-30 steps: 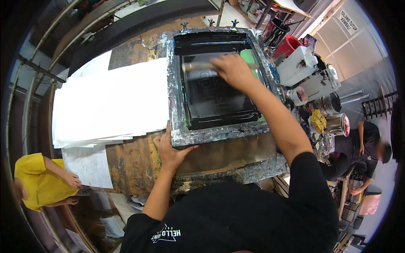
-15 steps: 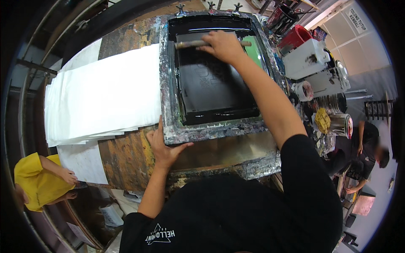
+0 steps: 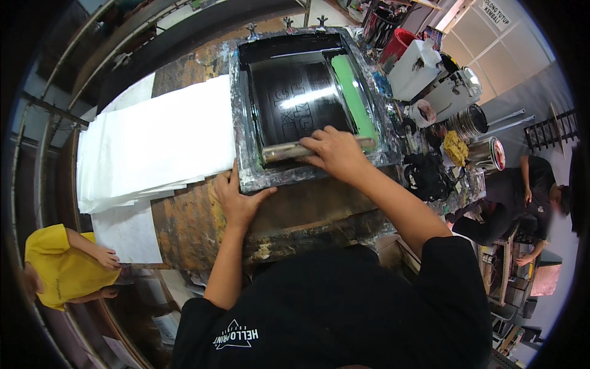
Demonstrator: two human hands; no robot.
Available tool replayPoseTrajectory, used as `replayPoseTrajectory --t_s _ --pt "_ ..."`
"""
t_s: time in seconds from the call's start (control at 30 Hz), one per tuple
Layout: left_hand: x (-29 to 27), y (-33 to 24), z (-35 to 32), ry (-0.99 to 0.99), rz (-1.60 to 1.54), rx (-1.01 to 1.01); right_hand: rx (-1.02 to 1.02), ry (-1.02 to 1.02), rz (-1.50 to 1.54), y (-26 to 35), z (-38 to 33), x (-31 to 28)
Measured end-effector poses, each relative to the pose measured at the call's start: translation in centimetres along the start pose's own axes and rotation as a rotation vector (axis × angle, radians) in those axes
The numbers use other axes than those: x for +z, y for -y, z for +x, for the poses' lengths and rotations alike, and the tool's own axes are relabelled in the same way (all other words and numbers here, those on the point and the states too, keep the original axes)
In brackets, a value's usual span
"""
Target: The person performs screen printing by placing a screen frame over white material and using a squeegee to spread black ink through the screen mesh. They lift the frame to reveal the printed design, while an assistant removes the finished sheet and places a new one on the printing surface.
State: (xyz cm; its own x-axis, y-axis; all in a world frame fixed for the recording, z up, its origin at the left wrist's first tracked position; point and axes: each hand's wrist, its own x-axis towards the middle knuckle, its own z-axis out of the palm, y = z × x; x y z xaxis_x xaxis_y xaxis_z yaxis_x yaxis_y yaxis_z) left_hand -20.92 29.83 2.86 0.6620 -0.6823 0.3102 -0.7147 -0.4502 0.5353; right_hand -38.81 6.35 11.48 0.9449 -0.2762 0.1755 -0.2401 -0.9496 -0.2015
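Note:
My right hand point(image 3: 337, 152) is closed round the wooden handle of a squeegee point(image 3: 286, 152), which lies across the near end of the screen inside the screen printing frame point(image 3: 270, 181). Behind the squeegee, glossy black ink covers the mesh point(image 3: 319, 86), and outlined lettering shows through it. A bare green strip point(image 3: 354, 92) runs along the mesh's right side. At the frame's near left corner rests my left hand point(image 3: 236, 200), thumb and forefinger spread along its two edges. The squeegee's blade is mostly hidden.
Left of the frame lies a stack of white sheets point(image 3: 160, 135). Wing-nut clamps point(image 3: 287, 24) stand at its far edge. Ink-stained jugs point(image 3: 415, 71), cans point(image 3: 488, 154) and a yellow rag point(image 3: 455, 148) crowd the right. A person in yellow point(image 3: 67, 264) is at the left, another in black point(image 3: 534, 197) at the right.
My right hand has drawn the squeegee from the far end of the screen to the near end. More of the inked lettering and green strip shows. My left hand stays at the corner.

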Motion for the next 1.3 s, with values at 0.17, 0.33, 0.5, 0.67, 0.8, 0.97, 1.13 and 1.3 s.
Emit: replayPoseTrajectory --t_s 0.17,0.33,0.5,0.67,0.8,0.97,1.13,1.3 --pt "0.0 -0.1 -0.1 0.041 0.078 0.008 -0.045 0.043 0.02 0.5 -1.8 1.7" --pt "0.0 0.4 -0.2 0.071 0.049 0.041 -0.073 -0.052 0.022 -1.8 2.1 3.8" --pt "-0.3 0.5 -0.3 0.079 0.032 0.017 -0.06 -0.113 -0.106 -7.9 12.7 6.0" --pt "-0.5 0.2 0.1 0.076 -0.004 0.031 -0.066 -0.138 -0.181 -15.0 22.2 5.8" --pt "-0.7 0.3 -0.1 0.041 -0.084 0.016 -0.104 0.013 -0.137 -17.0 26.8 2.6" --pt "0.0 -0.2 -0.3 -0.01 -0.188 0.046 -0.1 -0.154 -0.178 -17.4 25.3 4.3" --pt "0.0 0.1 -0.5 -0.053 -0.18 0.098 -0.073 -0.128 -0.17 -11.3 16.7 3.9" --pt "0.3 -0.3 -0.3 -0.061 -0.221 0.056 -0.067 -0.05 -0.091 -3.5 4.6 1.7"
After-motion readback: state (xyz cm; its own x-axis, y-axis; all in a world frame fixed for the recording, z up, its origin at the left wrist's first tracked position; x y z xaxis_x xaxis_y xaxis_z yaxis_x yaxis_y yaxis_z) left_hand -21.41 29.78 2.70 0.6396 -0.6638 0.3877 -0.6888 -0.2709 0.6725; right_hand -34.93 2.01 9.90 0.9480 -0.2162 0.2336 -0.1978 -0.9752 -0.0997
